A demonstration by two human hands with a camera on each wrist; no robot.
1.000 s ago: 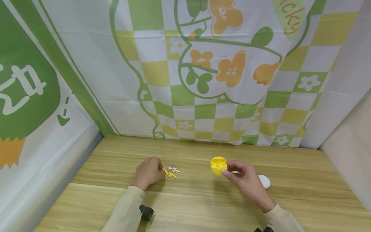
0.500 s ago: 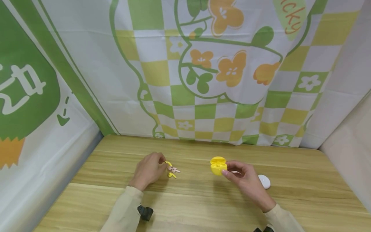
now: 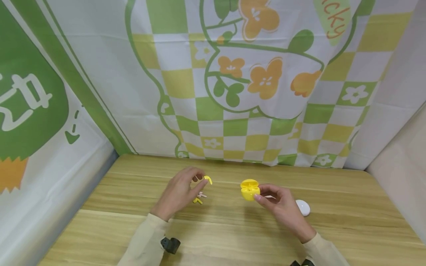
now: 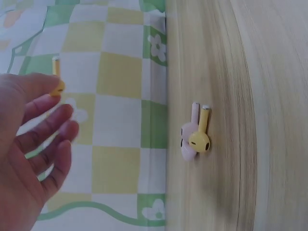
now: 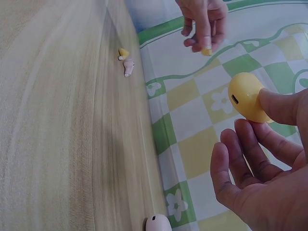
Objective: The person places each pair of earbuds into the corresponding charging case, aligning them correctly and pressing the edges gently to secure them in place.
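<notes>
My left hand (image 3: 179, 194) pinches a yellow earbud (image 3: 208, 180) between thumb and index finger, above the table. Its stem points up in the left wrist view, where the other fingers curl loosely. In my right hand (image 3: 283, 208) is a round yellow earbud case (image 3: 250, 194), gripped at its side with its lid raised toward the back. The right wrist view shows the case's underside, with a small dark port. Below the left hand, a second yellow earbud (image 4: 201, 140) lies against pink earbuds (image 4: 186, 131), partly hiding them.
A pale, rounded case (image 3: 303, 207) lies on the wooden table (image 3: 219, 236), just behind and right of the right hand. A patterned cloth (image 3: 233, 129) hangs along the table's back edge. Another printed cloth (image 3: 36, 111) hangs at the left.
My left hand has picked the yellow earbud up from beside the others and carried it up and rightward, toward the case. The right hand and case have stayed almost still.
</notes>
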